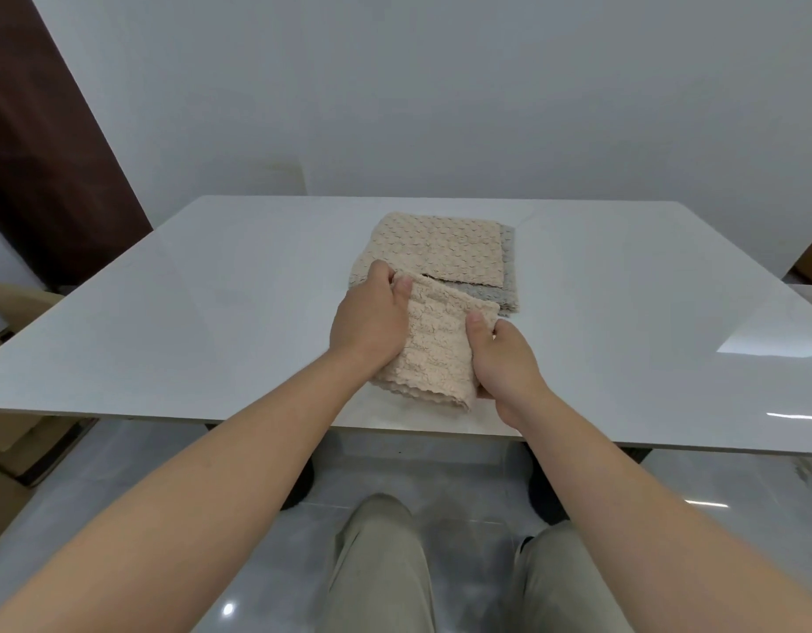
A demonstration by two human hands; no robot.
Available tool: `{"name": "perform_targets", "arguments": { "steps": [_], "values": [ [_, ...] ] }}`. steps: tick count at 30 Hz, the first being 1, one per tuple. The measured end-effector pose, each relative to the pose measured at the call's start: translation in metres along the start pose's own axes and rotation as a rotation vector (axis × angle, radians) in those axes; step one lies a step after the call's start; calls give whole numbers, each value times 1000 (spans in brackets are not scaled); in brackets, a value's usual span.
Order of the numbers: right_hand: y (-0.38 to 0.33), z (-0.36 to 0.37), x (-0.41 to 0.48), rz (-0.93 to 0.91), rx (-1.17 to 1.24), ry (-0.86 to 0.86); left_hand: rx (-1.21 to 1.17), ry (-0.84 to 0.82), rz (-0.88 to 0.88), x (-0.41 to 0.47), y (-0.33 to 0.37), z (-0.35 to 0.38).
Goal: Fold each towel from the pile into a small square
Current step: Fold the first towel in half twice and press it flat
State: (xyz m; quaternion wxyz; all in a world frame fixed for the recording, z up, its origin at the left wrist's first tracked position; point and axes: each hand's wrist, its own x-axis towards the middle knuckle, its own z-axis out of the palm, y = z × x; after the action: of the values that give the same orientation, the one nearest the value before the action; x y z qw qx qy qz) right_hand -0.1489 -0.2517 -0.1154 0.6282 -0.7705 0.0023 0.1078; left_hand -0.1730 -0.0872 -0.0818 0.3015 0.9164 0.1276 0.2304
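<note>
A folded beige towel [434,349] hangs between both hands just above the near part of the white table [212,290]. My left hand [370,319] grips its left edge, thumb on top near the far corner. My right hand [504,363] grips its right edge, thumb pressed on the upper face. Behind it lies the pile: a beige towel [436,249] spread flat on a grey towel [509,285], whose edge shows at the right and front.
The table's near edge runs just under my hands. A dark wooden door [43,166] stands at the left, cardboard boxes [16,312] sit beside the table's left side, and a grey tiled floor [121,486] and my legs are below.
</note>
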Motion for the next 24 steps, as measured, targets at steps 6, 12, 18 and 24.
{"name": "perform_targets", "arguments": {
  "steps": [6,12,18,24],
  "values": [
    [2,-3,1,67,100,-17,-33,-93,-176,9,1,5],
    [0,-11,-12,84,488,-239,-345,-97,-520,28,-8,8],
    [8,-11,-18,-115,486,-234,-515,-60,-667,32,-14,15],
    [13,-8,-16,-161,276,-25,-528,-45,-638,28,-13,19]
  ]
}}
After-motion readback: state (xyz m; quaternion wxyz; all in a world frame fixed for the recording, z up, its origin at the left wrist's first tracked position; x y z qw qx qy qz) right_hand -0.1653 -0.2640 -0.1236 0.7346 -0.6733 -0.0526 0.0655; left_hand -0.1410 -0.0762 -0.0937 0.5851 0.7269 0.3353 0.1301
